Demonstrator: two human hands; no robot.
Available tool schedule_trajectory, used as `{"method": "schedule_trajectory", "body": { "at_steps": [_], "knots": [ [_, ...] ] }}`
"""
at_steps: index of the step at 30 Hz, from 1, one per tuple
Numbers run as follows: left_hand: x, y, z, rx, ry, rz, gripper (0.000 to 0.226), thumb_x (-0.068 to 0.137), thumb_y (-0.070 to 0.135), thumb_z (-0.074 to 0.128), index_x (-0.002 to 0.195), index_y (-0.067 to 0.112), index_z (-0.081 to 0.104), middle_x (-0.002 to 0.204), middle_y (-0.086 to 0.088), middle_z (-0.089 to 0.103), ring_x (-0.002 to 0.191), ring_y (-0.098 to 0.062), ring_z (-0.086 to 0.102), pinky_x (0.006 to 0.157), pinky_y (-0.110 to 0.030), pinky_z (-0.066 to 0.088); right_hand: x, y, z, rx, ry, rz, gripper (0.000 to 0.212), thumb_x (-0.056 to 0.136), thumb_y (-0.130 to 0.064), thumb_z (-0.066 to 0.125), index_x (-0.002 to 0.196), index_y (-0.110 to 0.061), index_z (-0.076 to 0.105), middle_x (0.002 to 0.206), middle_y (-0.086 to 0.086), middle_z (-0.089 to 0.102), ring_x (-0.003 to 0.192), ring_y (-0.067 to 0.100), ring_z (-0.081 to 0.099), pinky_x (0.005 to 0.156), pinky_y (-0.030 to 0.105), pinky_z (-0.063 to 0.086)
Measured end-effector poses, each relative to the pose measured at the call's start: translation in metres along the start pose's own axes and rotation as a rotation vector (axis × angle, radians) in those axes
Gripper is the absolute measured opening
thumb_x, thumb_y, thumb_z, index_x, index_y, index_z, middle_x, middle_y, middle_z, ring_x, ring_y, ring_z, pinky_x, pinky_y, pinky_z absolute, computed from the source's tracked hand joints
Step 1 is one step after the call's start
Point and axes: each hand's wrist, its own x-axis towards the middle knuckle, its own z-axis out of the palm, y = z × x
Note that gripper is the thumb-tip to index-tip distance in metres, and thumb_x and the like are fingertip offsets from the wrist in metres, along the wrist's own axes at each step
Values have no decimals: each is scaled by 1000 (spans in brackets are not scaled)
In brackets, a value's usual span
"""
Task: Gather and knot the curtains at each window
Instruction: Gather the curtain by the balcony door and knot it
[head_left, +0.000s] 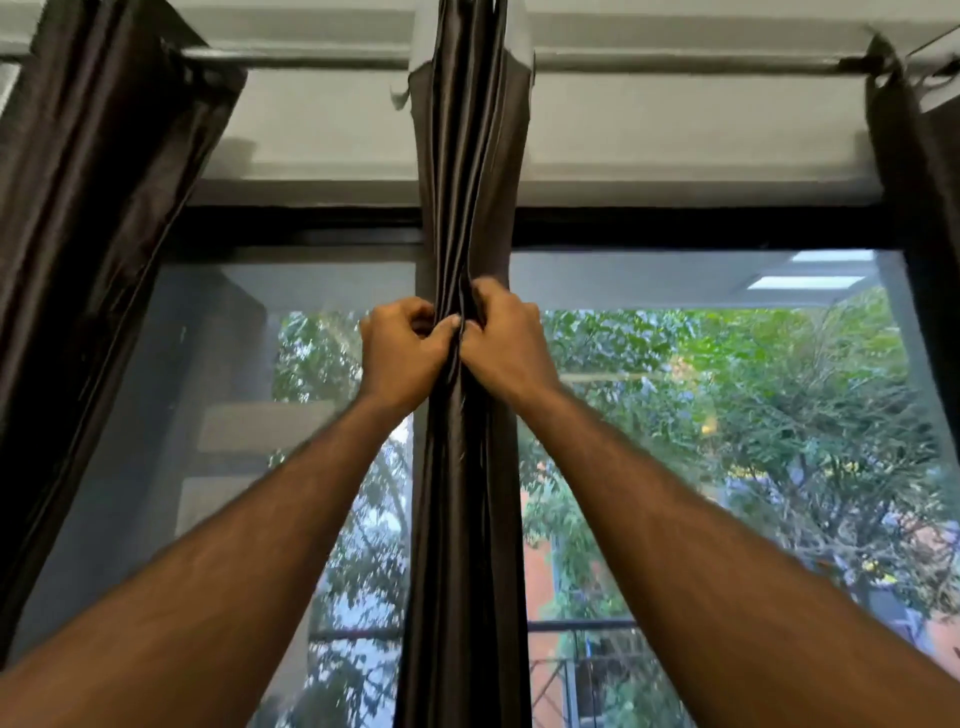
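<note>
While the curtain (467, 197) is gripped high by both hands, left (402, 353) and right (501, 338), slippery folds could escape if either grip is loosened.

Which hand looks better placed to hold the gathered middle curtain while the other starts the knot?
Probably the left hand: its thumb and curled fingers pinch the middle curtain from the front. The right hand grips slightly higher from the side, so it seems freer to let go. The margin is small.
</note>
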Motion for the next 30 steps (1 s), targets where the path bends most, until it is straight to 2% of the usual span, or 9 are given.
{"method": "schedule_trajectory", "body": {
  "at_steps": [3, 5, 8, 10, 15, 20, 24, 27, 30],
  "knots": [
    [-43, 0, 0, -167, 17, -102, 28, 89, 31, 65, 88, 5, 76, 77, -4, 74, 72, -16, 71, 74, -47, 60, -48, 6, 8, 95, 74, -59, 51, 89, -13, 52, 134, -32, 39, 87, 6, 67, 72, 23, 66, 63, 39, 54],
    [-81, -6, -3, -201, 35, -174, 29, 91, 30, 61, 88, 5, 75, 77, -5, 74, 73, -18, 70, 74, -49, 59, -85, 13, 12, 81, 79, -108, 47, 94, -11, 50, 137, -29, 40, 79, 2, 63, 63, 19, 62, 56, 38, 50],
    [-153, -19, -9, -177, 23, -224, 19, 92, 23, 63, 92, 9, 75, 83, -3, 75, 80, -17, 73, 77, -44, 60, -146, 23, 19, 111, 50, -109, 28, 103, -22, 50, 131, -20, 53, 87, -7, 65, 73, 9, 62, 68, 31, 50],
    [-204, -27, -13, -211, -9, -285, 17, 95, 24, 61, 89, 15, 74, 77, -2, 73, 75, -13, 68, 71, -42, 58, -184, 31, 24, 140, 11, -62, 35, 100, -30, 61, 131, -18, 51, 92, -9, 66, 75, 2, 62, 69, 19, 48],
    [-303, -47, -26, -230, -91, -477, 16, 92, 12, 64, 100, 20, 76, 93, 3, 77, 90, -13, 73, 83, -30, 58, -267, 59, 38, 95, -52, -63, 59, 90, 0, 65, 138, -25, 42, 124, 7, 64, 100, 15, 62, 89, 11, 42],
    [-372, -48, -41, -177, -145, -597, 22, 85, -4, 76, 106, 3, 75, 92, -2, 77, 83, -5, 73, 79, -18, 57, -346, 84, 44, -3, -114, 68, 34, 87, 6, 64, 117, -10, 64, 101, 8, 62, 78, 9, 54, 77, -2, 33],
    [-418, -54, -49, -132, -173, -641, 35, 84, -10, 74, 92, 24, 73, 79, 19, 73, 75, 3, 70, 74, -13, 54, -399, 94, 49, -89, -193, 191, 12, 87, -2, 68, 96, -10, 69, 96, 0, 50, 75, 7, 48, 72, 0, 36],
    [-445, -62, -54, -122, -151, -713, 35, 85, -10, 73, 91, 25, 72, 79, 7, 74, 75, -8, 72, 73, -22, 58, -427, 94, 51, -57, -158, 287, 8, 95, -18, 68, 98, -12, 73, 103, 7, 58, 91, 16, 59, 80, 24, 52],
    [-473, -63, -56, -101, -185, -759, 28, 86, -6, 73, 93, 21, 73, 83, -7, 74, 77, -22, 71, 74, -34, 61, -456, 91, 53, -61, -214, 325, 21, 94, -33, 69, 102, -13, 74, 112, 7, 60, 101, 15, 58, 86, 18, 48]
  ]
}}
